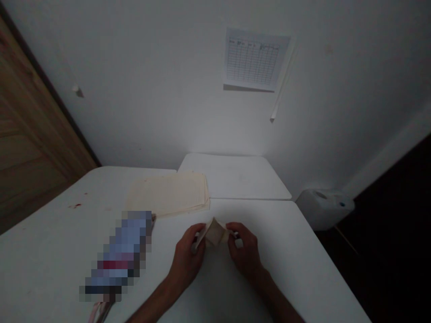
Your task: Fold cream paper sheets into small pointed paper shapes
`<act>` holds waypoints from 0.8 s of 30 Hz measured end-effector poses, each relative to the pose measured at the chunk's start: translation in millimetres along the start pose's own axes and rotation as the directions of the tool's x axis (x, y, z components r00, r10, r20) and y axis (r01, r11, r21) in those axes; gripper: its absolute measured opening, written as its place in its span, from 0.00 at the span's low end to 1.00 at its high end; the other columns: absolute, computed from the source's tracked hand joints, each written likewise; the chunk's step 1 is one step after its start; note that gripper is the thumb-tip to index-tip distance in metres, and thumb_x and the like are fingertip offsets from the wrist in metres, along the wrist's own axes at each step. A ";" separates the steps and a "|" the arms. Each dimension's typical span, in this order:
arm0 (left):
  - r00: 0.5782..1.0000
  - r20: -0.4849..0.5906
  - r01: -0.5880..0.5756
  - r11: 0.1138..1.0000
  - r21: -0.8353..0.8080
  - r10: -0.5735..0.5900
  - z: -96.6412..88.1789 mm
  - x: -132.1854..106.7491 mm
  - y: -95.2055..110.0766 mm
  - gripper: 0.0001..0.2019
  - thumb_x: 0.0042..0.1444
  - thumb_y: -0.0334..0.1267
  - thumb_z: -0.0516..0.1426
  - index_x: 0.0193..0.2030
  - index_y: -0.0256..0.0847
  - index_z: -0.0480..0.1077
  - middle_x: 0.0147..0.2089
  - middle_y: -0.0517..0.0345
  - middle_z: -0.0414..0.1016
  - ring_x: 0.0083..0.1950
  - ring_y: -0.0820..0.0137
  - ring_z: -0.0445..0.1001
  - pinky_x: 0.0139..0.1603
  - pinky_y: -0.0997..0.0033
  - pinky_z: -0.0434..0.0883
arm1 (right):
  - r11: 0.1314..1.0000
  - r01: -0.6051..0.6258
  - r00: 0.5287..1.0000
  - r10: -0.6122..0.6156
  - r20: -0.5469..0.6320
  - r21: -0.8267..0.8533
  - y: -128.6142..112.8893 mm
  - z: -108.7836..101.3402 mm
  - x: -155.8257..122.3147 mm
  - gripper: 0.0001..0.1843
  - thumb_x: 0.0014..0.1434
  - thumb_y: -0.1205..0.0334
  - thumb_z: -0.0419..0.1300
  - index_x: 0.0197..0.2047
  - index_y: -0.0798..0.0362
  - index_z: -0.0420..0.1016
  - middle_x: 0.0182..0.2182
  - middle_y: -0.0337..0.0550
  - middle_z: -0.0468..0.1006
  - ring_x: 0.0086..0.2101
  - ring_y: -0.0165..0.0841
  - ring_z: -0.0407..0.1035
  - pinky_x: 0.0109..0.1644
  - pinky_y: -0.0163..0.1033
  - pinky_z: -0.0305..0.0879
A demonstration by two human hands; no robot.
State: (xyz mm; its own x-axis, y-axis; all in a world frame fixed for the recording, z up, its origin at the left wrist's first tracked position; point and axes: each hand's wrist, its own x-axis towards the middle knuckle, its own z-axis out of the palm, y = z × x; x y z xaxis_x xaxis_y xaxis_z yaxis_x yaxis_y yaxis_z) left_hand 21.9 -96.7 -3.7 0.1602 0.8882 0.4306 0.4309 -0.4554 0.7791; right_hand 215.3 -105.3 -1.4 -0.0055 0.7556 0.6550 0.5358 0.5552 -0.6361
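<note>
A small piece of folded paper (214, 232), pale and off-white, is held between my two hands over the white table. Its middle stands up as a diamond shape, and flaps spread out to both sides. My left hand (191, 251) pinches the left flap between thumb and fingers. On the other side, my right hand (245, 247) grips the right flap in the same way. The underside of the paper is hidden. Beyond my left hand lies a stack of cream paper sheets (171, 193).
A pixelated phone-like object (123, 249) with a strap lies on the table (50, 251) at left. A second white tabletop (235, 175) adjoins at the back. A printed chart (254, 60) hangs on the wall. A white container (319, 208) stands beyond the right edge.
</note>
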 end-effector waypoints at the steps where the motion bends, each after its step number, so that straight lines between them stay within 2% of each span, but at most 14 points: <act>1: 1.000 0.002 0.009 1.000 -0.011 -0.009 -0.4 0.5 -0.6 0.14 0.60 0.33 0.51 0.52 0.43 0.66 0.49 0.52 0.74 0.49 0.64 0.75 0.48 0.60 0.75 | 1.000 -0.027 1.000 0.027 0.000 -0.002 1.6 0.4 -0.2 0.16 0.54 0.74 0.53 0.45 0.51 0.71 0.38 0.44 0.77 0.37 0.34 0.73 0.38 0.37 0.72; 6: 1.000 -0.004 0.031 0.999 0.029 -0.030 -1.2 0.6 -8.3 0.15 0.57 0.31 0.52 0.51 0.42 0.67 0.49 0.53 0.76 0.48 0.64 0.76 0.47 0.61 0.75 | 0.993 -0.111 0.993 0.112 0.022 -0.034 7.3 0.0 -0.9 0.15 0.53 0.74 0.53 0.42 0.52 0.73 0.35 0.44 0.77 0.34 0.34 0.72 0.37 0.37 0.71; 9: 1.000 0.001 -0.031 0.993 0.113 0.031 -2.3 0.7 -14.2 0.18 0.54 0.29 0.52 0.52 0.41 0.67 0.49 0.51 0.76 0.49 0.62 0.75 0.50 0.58 0.73 | 0.993 -0.092 0.994 0.097 0.055 -0.078 7.7 -2.0 0.5 0.15 0.52 0.75 0.53 0.39 0.52 0.74 0.34 0.44 0.76 0.35 0.35 0.71 0.39 0.39 0.70; 13: 0.992 0.077 -0.116 0.980 0.160 0.104 -5.2 3.1 -20.6 0.13 0.57 0.30 0.52 0.48 0.42 0.69 0.46 0.53 0.76 0.47 0.64 0.76 0.48 0.61 0.74 | 0.992 -0.051 0.995 0.061 0.084 -0.116 8.1 -4.8 3.5 0.15 0.51 0.76 0.53 0.37 0.52 0.74 0.33 0.43 0.77 0.35 0.36 0.71 0.40 0.40 0.69; 17: 0.984 0.056 -0.175 0.961 0.215 0.166 -6.2 4.4 -26.9 0.12 0.58 0.31 0.53 0.47 0.43 0.70 0.44 0.53 0.77 0.45 0.63 0.76 0.45 0.61 0.75 | 0.988 -0.059 0.990 0.077 0.122 -0.140 9.0 -7.6 5.7 0.14 0.50 0.76 0.54 0.36 0.51 0.75 0.32 0.43 0.77 0.36 0.37 0.71 0.41 0.42 0.69; 20: 0.979 0.050 -0.206 0.947 0.246 0.200 -5.6 4.3 -27.4 0.12 0.58 0.31 0.52 0.48 0.43 0.69 0.44 0.52 0.76 0.45 0.62 0.76 0.45 0.60 0.75 | 0.986 -0.072 0.982 0.096 0.161 -0.152 7.6 -9.2 6.5 0.15 0.50 0.76 0.55 0.38 0.51 0.75 0.34 0.44 0.77 0.37 0.38 0.71 0.43 0.43 0.69; 24: 0.970 0.076 -0.244 0.929 0.277 0.232 -5.9 4.6 -19.3 0.11 0.58 0.31 0.53 0.47 0.43 0.69 0.43 0.52 0.77 0.44 0.62 0.76 0.43 0.62 0.76 | 0.985 -0.041 0.976 0.075 0.203 -0.166 4.7 -9.6 6.2 0.21 0.51 0.76 0.55 0.46 0.50 0.74 0.40 0.45 0.78 0.42 0.39 0.71 0.47 0.45 0.69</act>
State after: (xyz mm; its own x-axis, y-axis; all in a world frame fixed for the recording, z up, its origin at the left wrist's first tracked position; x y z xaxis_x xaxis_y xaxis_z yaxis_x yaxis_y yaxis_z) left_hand 9.1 -84.1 -14.1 0.3224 0.7604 0.5638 0.6075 -0.6230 0.4929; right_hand 225.9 -101.3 3.6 -0.1364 0.8499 0.5090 0.6680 0.4584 -0.5863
